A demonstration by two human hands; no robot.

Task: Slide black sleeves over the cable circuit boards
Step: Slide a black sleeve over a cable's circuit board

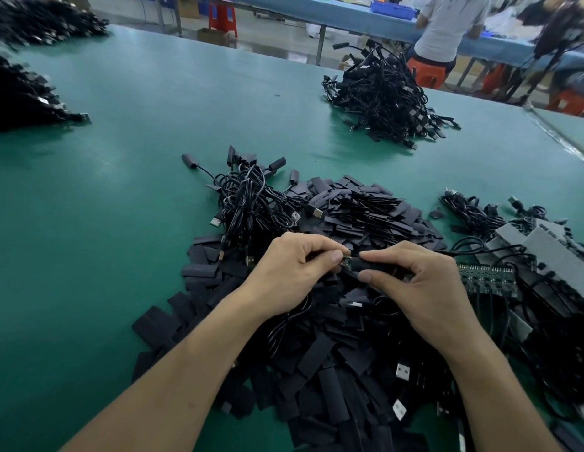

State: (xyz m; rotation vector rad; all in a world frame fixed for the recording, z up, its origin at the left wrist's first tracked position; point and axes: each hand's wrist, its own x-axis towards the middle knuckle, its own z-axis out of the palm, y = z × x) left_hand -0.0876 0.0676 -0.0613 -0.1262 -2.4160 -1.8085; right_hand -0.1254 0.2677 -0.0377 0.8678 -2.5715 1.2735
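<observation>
The left hand (292, 272) pinches a small green circuit board (346, 261) between thumb and forefinger, remaining fingers curled under; the right hand (427, 288) pinches a flat black tubular sleeve (380, 268) between thumb and forefinger, remaining fingers loosely curled; the open end of the sleeve meets the exposed end of the board, between the two thumbs; how far the board sits inside cannot be told; the cable belonging to the board cannot be traced.

Both hands work above a broad heap of loose flat black sleeves (356, 213), which lies on the green mat-covered table (137, 190) and runs from its middle to its near edge; silver USB plugs (403, 370) show among the sleeves near the near edge.

A tangle of thin black cables (251, 200) touches the far left side of the heap; several of its ends carry sleeves.

Grey rectangular blocks (551, 249), with more black cables over them, lie near the right edge.

A separate pile of black sleeved cables (382, 96) sits near the far edge, well apart from the heap; two further dark cable piles (20, 93) occupy the far left corner.

Beyond the far edge a person in a white shirt (447, 24) sits on an orange plastic stool (426, 71) at a blue bench (349, 14).
</observation>
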